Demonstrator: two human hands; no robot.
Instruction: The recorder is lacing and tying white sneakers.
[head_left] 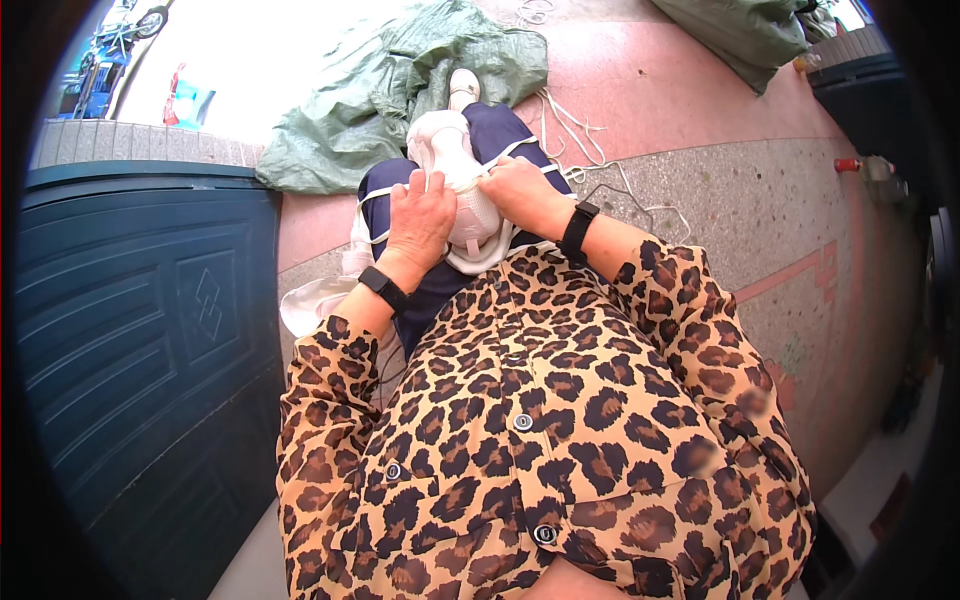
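Note:
A white shoe (466, 222) rests on my lap, its sole side and toe turned away from me and a heel pull tab nearest my body. My left hand (420, 215) lies along the shoe's left side, its fingers closed on a white shoelace (378, 191) that trails over my left thigh. On the other side, my right hand (525, 196) pinches the lace near the shoe's opening; a length of it runs over my right knee. The fingertips partly hide the lace. Dark blue trousers are under the shoe.
A green tarp (345, 125) spreads on the floor ahead, with a white shoe on it. Loose white cords (575, 130) lie to the right. A blue panelled door (150, 300) stands at left. White items (312, 303) sit beside my left leg. Another green tarp (735, 35) is far right.

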